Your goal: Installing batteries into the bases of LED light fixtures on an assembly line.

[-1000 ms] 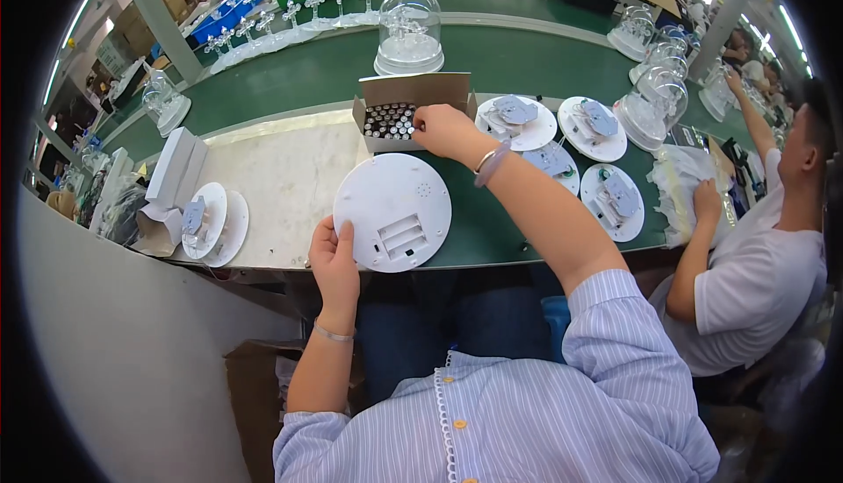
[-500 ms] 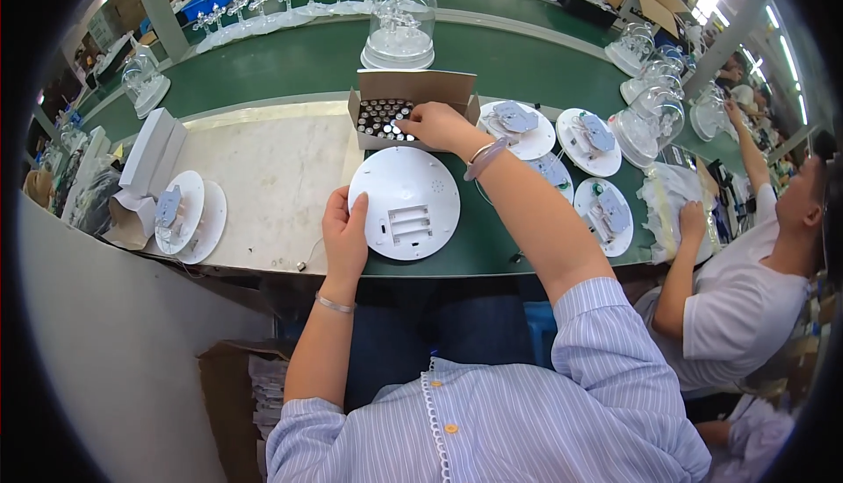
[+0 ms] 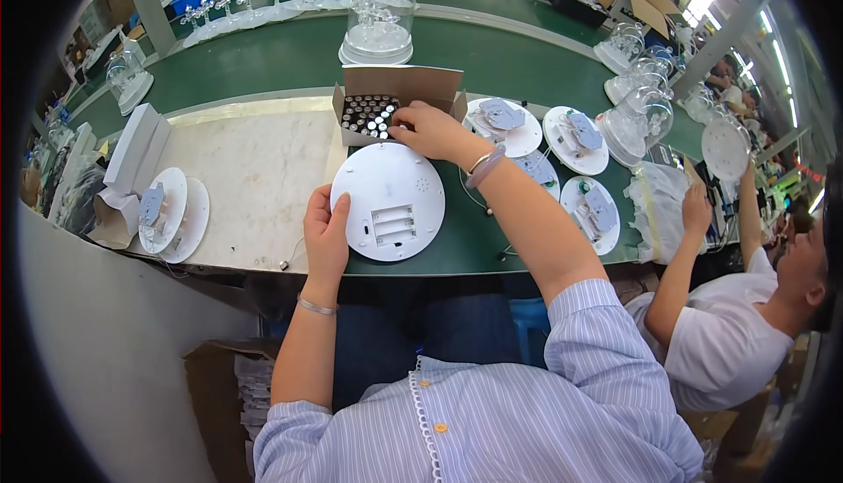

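Observation:
A round white base [image 3: 386, 184] lies with its underside up, its battery compartment [image 3: 392, 226] uncovered and with no batteries in its slots. My left hand [image 3: 325, 235] grips the left rim, thumb on top. Just beyond it stands an open cardboard box [image 3: 358, 139] filled with upright cylindrical batteries [image 3: 364, 112]. My right hand [image 3: 432, 132] reaches into the box's right side, fingers pinched together at the batteries; the fingertips are partly hidden.
To the right lie several white discs [image 3: 575, 142] with grey modules and wires. Two more discs [image 3: 195, 224] lean together at the left by a white box [image 3: 136, 145]. Clear domes [image 3: 382, 22] stand behind. At right a co-worker holds up a white disc [image 3: 726, 151].
The whole view has shifted slightly, with my left hand still on the base. My right hand stays at the batteries, its fingers moved a little. The co-worker has raised a white disc.

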`<state>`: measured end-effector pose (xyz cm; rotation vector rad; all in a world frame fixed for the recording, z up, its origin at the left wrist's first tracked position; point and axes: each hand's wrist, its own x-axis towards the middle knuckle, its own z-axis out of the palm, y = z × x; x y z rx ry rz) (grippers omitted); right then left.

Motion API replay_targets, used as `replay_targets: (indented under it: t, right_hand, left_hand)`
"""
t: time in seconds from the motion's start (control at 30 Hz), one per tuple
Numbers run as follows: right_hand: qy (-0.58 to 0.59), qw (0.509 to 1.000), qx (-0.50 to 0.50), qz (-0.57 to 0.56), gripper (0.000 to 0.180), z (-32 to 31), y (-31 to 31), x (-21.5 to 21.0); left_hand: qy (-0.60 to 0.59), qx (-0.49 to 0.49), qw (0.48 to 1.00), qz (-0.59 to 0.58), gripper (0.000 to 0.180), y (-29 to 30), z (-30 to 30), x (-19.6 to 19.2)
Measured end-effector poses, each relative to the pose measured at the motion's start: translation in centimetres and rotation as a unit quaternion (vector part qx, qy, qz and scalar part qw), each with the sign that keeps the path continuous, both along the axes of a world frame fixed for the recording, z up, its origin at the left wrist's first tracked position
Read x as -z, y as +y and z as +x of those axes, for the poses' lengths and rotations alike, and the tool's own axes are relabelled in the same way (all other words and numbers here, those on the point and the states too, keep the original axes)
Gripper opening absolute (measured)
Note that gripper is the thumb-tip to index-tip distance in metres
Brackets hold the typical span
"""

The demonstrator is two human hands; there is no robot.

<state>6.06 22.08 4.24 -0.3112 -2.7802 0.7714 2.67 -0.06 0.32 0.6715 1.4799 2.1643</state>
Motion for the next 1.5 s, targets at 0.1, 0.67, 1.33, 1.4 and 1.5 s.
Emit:
replay_targets:
  t: [0.1, 0.67, 1.33, 1.4, 1.5]
  right_hand:
    - [-0.069, 0.997, 0.004, -0.022, 0.029, -0.4, -0.2, -1.3]
    - [-0.024, 0.998, 0.04, 0.05, 0.023, -1.3, -0.8, -1.8]
    - [0.278, 0.58, 0.109, -0.758, 0.017, 2.8, -1.9, -2.4]
    - [0.257, 0.442, 0.026, -0.859, 0.014, 3.5, -2.1, -1.9]
    - [0.224, 0.324, -0.024, -0.919, 0.018, 3.9, -2.2, -0.4]
  left_hand:
    - [0.002, -0.01, 1.0, 0.002, 0.019, -0.1, -0.1, 0.1]
    - [0.006, -0.013, 1.0, 0.009, 0.018, 0.1, 0.0, 0.4]
    - [0.019, -0.026, 0.999, -0.006, 0.018, -0.2, 0.0, 0.2]
    - [0.018, -0.026, 0.999, -0.007, 0.017, -0.1, 0.1, 0.3]
    - [0.015, -0.022, 1.0, -0.011, 0.017, -0.1, 0.3, 0.4]
